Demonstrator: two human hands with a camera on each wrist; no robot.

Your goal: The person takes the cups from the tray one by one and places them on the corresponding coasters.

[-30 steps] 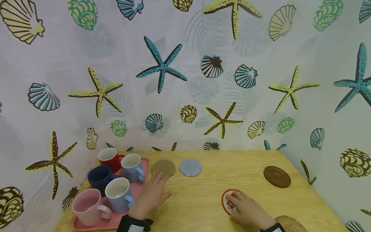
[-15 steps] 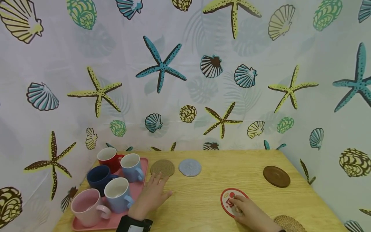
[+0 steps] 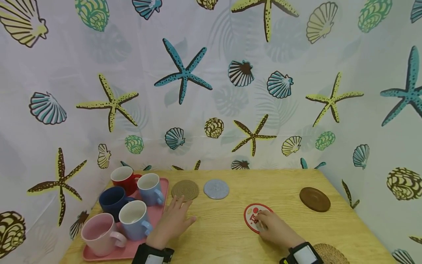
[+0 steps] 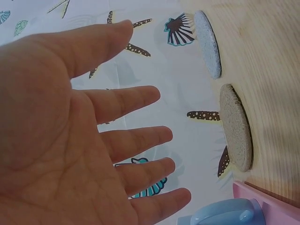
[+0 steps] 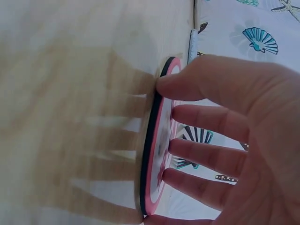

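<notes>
Soft, muted, even light, finger-shaped shadows from the right hand on the counter, wrist views slightly hazy

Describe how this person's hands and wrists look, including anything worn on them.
The left hand and the right hand are bare, without gloves. The left wristband and right wristband are black, each with a pale panel; the right one also shows a small yellow patch. No sleeves are in view.

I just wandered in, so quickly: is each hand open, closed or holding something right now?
Left hand: open, fingers spread, holding nothing.
Right hand: fingers and thumb touching the red-rimmed coaster; whether gripping or only pressing cannot be told.
</notes>
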